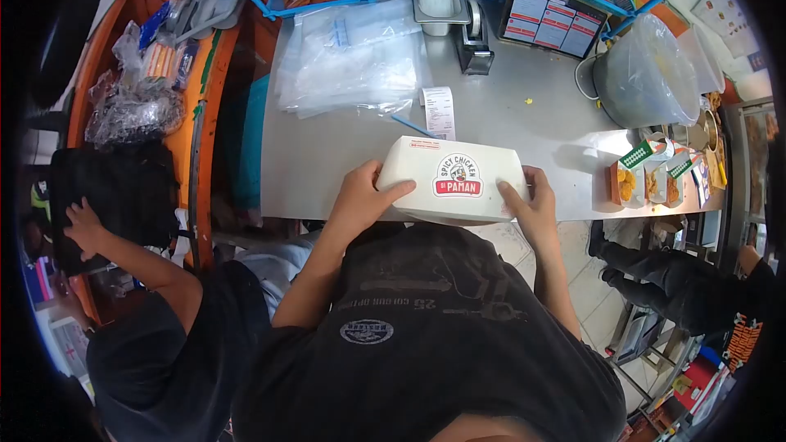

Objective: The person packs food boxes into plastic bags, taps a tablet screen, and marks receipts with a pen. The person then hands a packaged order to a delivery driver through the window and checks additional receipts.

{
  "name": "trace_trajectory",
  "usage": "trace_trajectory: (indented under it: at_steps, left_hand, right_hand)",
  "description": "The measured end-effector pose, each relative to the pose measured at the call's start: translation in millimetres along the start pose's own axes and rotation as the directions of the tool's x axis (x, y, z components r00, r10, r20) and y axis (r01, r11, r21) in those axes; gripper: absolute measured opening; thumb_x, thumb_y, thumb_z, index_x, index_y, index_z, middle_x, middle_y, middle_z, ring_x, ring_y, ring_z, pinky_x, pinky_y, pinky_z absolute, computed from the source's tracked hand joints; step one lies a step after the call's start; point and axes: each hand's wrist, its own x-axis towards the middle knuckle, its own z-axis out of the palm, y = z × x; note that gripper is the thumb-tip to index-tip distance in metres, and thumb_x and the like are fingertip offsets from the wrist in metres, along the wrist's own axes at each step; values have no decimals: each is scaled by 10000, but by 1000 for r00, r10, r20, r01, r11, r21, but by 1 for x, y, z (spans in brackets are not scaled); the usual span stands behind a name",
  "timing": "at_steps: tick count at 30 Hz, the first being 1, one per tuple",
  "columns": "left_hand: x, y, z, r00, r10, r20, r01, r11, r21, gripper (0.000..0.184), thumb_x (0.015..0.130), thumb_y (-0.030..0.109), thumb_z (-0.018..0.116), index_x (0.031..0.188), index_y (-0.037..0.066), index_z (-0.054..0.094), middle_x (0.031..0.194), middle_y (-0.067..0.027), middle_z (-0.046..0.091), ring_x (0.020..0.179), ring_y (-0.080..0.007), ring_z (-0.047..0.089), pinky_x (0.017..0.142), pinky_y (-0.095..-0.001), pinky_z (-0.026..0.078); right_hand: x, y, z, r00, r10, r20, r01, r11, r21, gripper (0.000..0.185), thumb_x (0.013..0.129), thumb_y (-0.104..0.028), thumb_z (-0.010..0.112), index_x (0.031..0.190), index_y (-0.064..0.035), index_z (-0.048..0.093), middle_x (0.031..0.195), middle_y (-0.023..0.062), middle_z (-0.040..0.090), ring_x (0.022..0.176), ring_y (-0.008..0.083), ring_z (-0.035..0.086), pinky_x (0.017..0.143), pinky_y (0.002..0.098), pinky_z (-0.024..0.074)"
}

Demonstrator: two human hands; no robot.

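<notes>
A closed white takeaway box (409, 176) with a spicy chicken logo is held at the front edge of the metal table. My left hand (368, 196) grips its left end, thumb on the near face. On the right end, my right hand (528, 200) has its thumb pressed to the same face and its fingers round the side. Just behind the box lies a printed receipt (439, 110), with a blue pen-like stick (413, 126) beside it. The underside of the box is hidden.
Clear plastic bags (352, 57) lie at the back left of the metal table (327, 172). A metal container (440, 0), a tape dispenser (475, 45), a tablet (553, 19) and a large bucket (647, 74) stand behind. Food boxes (626, 184) sit right. One person (155, 303) is left, another (679, 278) right.
</notes>
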Motion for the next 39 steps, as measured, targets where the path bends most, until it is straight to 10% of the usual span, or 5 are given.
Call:
trace_trajectory:
  at_steps: [7,12,29,35,39]
  left_hand:
    - [9,-15,9,987,120,105,-119,993,-18,537,878,323,607,1237,-68,521,1282,-298,485,1226,-343,463,992,-375,382]
    - [-18,-13,3,830,550,-95,-558,822,-112,479,841,218,661,1274,45,549,1464,-217,315,1402,-382,173,1110,-416,260]
    - [5,-69,41,572,810,-130,-783,586,209,292,718,149,763,989,75,687,1306,-127,535,1327,-389,346,1058,-458,356]
    - [-7,3,54,505,860,70,-801,436,410,185,653,123,758,731,44,611,1062,-101,608,1094,-312,552,924,-431,435]
    - [11,8,62,415,895,162,-890,363,275,135,641,82,711,656,42,583,1021,-102,604,1066,-300,562,907,-420,443]
  right_hand:
    - [4,-16,3,978,70,195,-6,951,-308,371,890,-169,576,1135,109,545,708,186,658,699,216,660,684,330,504]
    - [-27,3,-23,906,-372,203,398,911,-110,609,840,-132,672,1359,35,400,1425,232,370,1280,322,429,955,386,466]
    - [-33,43,11,983,-184,-18,182,945,271,378,783,6,699,1147,-21,603,1208,127,551,1119,178,527,884,305,454]
    - [-27,60,8,908,259,328,-406,732,547,395,784,-58,683,1148,-51,529,1089,86,578,1118,216,502,874,339,466]
    - [19,43,-43,856,59,513,-273,895,352,564,761,-42,666,1285,-57,460,1201,87,546,1129,200,515,966,334,401]
